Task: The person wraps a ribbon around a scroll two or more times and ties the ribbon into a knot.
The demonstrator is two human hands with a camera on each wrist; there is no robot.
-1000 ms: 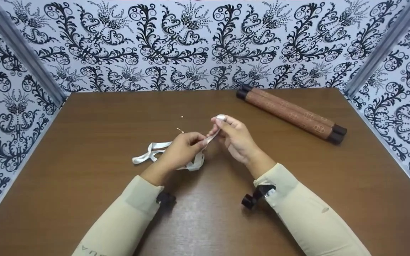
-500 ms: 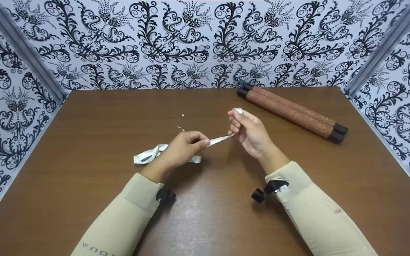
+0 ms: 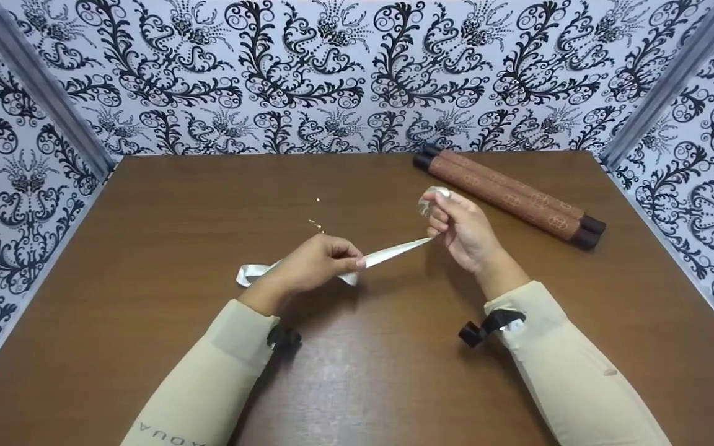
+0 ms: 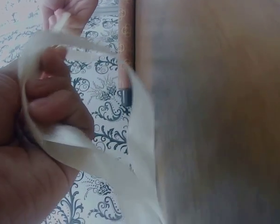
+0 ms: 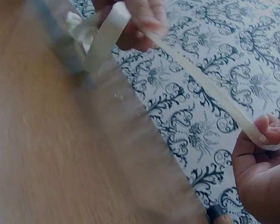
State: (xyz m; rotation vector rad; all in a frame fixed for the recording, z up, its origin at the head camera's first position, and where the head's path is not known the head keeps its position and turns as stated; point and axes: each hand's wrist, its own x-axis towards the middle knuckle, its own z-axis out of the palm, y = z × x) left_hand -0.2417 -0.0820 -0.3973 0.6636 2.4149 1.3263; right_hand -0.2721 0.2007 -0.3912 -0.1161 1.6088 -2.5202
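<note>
A white satin ribbon (image 3: 395, 252) stretches between both hands. My left hand (image 3: 317, 263) pinches it between thumb and fingers, and loose loops of it hang below that hand, partly hidden behind the wrist. In the left wrist view the ribbon (image 4: 142, 135) makes a wide loop beside the fingers. My right hand (image 3: 465, 229) grips the other end higher up and to the right, with fingers curled; a small coil of ribbon rises over its fingertips. The right wrist view shows the taut stretch of ribbon (image 5: 203, 84) running from one hand to the other.
Two brown patterned rolls (image 3: 506, 195) with dark ends lie side by side at the back right of the wooden table (image 3: 357, 371). Small gold-coloured bits (image 3: 317, 224) lie beyond the left hand. Patterned walls (image 3: 307, 74) enclose the back and sides.
My right hand has moved right, away from the left hand, drawing out a longer stretch of ribbon. The loops under the left hand have shrunk and shifted; the left hand stays almost in place.
</note>
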